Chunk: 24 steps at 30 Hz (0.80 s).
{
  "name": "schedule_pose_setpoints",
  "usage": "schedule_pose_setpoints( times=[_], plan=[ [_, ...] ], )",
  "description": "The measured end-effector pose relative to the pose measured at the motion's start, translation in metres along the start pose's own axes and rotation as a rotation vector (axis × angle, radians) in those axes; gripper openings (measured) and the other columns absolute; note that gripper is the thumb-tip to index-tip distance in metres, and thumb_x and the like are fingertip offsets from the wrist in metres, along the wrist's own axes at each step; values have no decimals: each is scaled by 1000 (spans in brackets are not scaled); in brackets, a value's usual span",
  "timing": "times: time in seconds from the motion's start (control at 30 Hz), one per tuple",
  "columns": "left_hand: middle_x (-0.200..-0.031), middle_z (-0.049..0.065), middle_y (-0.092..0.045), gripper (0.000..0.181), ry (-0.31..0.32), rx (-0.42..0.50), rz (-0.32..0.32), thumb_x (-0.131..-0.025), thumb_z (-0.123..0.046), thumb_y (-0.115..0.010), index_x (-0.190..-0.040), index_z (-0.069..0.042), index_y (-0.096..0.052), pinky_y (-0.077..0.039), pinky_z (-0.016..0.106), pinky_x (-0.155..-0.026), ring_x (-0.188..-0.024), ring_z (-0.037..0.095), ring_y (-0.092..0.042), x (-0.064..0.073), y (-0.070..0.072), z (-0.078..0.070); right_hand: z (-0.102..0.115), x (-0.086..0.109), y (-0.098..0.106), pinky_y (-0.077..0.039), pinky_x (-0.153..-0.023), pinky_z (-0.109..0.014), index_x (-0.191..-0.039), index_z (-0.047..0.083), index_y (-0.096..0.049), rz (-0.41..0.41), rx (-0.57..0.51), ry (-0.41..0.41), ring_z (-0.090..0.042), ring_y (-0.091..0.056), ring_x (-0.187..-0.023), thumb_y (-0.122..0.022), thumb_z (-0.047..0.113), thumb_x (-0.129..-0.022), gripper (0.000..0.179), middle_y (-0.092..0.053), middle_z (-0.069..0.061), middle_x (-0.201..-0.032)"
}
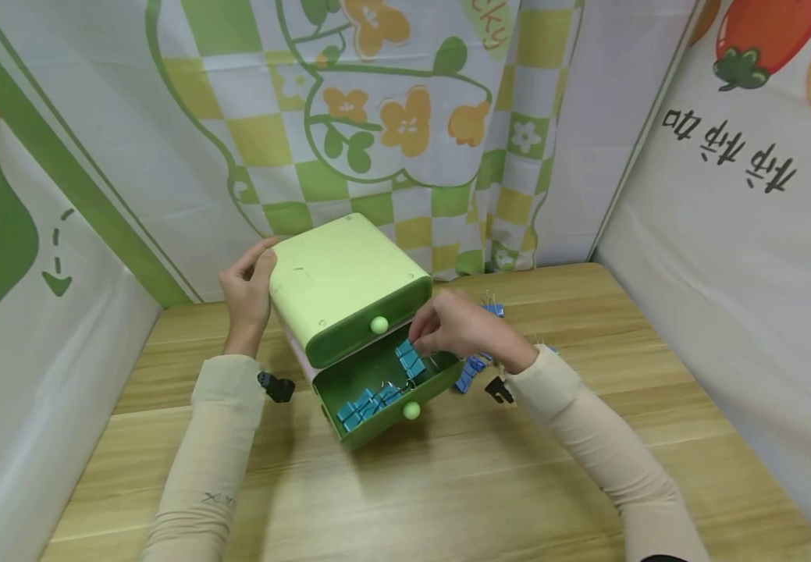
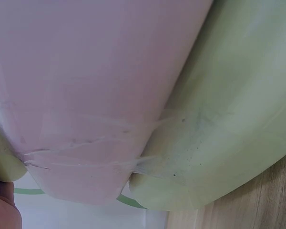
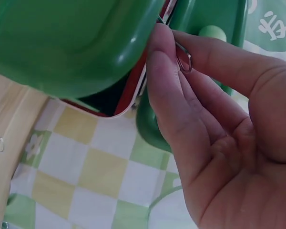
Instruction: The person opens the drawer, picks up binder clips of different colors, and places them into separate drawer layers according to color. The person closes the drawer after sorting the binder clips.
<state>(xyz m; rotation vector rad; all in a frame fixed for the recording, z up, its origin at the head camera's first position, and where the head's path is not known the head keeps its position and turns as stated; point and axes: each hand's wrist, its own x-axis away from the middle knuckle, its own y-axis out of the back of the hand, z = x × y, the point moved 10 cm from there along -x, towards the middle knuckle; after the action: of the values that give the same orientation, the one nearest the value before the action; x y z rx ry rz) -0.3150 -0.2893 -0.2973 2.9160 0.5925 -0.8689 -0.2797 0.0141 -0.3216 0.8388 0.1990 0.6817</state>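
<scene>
A small two-drawer desktop organizer with a light green top (image 1: 349, 273) stands on the table, its lower drawer (image 1: 377, 428) pulled out. My left hand (image 1: 247, 293) grips the organizer's upper left corner; in the left wrist view only part of that hand (image 2: 5, 210) shows, beside the pink and green side walls. Over the drawer's right part, my right hand (image 1: 457, 324) pinches a blue binder clip (image 1: 410, 359) by its wire handle, which shows between thumb and finger in the right wrist view. Several more blue binder clips (image 1: 366, 406) lie in the drawer's left front part.
Other blue binder clips (image 1: 471, 375) lie on the wooden table (image 1: 447, 492) to the organizer's right, partly behind my right forearm. The upper drawer (image 1: 370, 324) is closed, with a round knob. A patterned curtain (image 1: 391, 172) hangs close behind the table.
</scene>
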Motion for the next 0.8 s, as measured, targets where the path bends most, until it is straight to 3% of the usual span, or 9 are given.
schedule_pose_setpoints(
  times=[0.2,0.33,0.47,0.6,0.8],
  plan=[
    [-85,-16,-75,35,4,-15,-11,-104,-20,-63,-128,3,-74,-46,14,-54,-57,0,-56,-6,4,17,-7,-3,1,-61,-73,-26,-98,10,-82,-16,-6,-16,-20,-79,-84,-80,6,-93,7,-81,2,-86],
    [-94,-13,-78,35,6,-16,-13,-104,-25,-65,-128,-1,-76,-49,15,-55,-60,2,-60,-9,8,26,-11,-3,3,-61,-71,-27,-98,11,-83,-40,-34,-24,-21,-79,-84,-80,6,-92,7,-81,0,-87],
    [-97,-11,-79,35,3,-5,-17,-103,-25,-66,-127,-1,-76,-50,16,-55,-61,4,-62,-8,9,26,-15,-4,-2,-61,-70,-27,-96,10,-83,-35,-17,-7,-17,-78,-81,-80,5,-92,7,-81,0,-86],
    [-88,-11,-77,36,9,-14,-16,-103,-26,-67,-127,-1,-76,-48,16,-53,-58,4,-58,-7,8,25,-16,-5,-13,-62,-74,-25,-96,9,-83,18,4,17,-12,-77,-79,-79,5,-93,6,-81,1,-86],
    [-88,-12,-77,35,7,-26,-12,-103,-26,-66,-127,-2,-76,-47,16,-53,-57,3,-57,-8,6,25,-10,-4,-27,-61,-74,-24,-94,8,-83,69,26,64,-7,-74,-79,-79,6,-93,4,-81,0,-87]
  ],
)
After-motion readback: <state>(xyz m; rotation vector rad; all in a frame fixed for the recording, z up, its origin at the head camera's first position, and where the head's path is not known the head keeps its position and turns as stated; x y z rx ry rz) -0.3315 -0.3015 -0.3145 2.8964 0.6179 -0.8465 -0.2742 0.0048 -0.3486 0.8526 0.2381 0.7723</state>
